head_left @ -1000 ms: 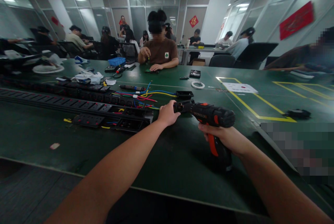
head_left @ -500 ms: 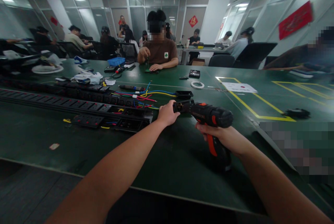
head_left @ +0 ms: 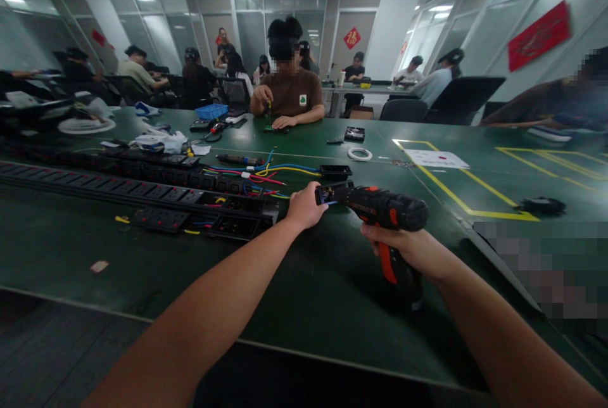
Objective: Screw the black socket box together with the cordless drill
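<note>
My right hand (head_left: 398, 243) is wrapped round the grip of a black and orange cordless drill (head_left: 387, 207), which points left. The drill's front end reaches a small black plastic housing (head_left: 327, 194); the exact contact point is too small to make out. Closed on the left end of that housing is my left hand (head_left: 306, 206), with some metal parts showing inside the housing. Beyond it lies another black housing (head_left: 335, 171) with blue and yellow wires (head_left: 289, 169) running from it. Left of my left hand are long black power strips (head_left: 156, 191).
Across the green table (head_left: 294, 294) a person in a brown shirt (head_left: 289, 94) works with a screwdriver on a small board. A pen-shaped tool (head_left: 240, 160), a white ring (head_left: 360, 154), a blue basket (head_left: 211, 111) and a paper sheet (head_left: 437, 159) lie about.
The drill and my right hand have shifted slightly right. A little more of the housing's inside shows beside my left hand, which stays in place.
</note>
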### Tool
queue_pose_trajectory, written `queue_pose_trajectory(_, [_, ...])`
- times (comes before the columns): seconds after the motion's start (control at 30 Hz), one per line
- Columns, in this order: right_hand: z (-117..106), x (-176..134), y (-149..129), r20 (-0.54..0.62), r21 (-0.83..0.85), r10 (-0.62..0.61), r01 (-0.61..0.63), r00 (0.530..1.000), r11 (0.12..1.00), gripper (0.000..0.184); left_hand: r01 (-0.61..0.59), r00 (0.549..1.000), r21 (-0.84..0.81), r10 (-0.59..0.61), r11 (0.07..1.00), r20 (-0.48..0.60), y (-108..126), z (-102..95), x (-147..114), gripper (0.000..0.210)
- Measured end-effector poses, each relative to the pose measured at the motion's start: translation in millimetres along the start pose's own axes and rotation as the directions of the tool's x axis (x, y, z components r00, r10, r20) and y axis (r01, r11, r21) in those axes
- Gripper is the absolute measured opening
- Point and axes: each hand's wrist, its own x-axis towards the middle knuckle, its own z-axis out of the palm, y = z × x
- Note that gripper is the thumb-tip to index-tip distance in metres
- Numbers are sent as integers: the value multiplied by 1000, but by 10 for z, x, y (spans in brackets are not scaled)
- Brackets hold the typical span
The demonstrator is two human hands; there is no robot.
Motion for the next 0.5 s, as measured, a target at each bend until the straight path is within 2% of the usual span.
queue_pose_trajectory(0.5, [-22, 6, 28, 8, 3, -13, 13, 1000, 1000, 40, -13, 1000, 27, 14, 1000, -5, 4, 5, 7, 54])
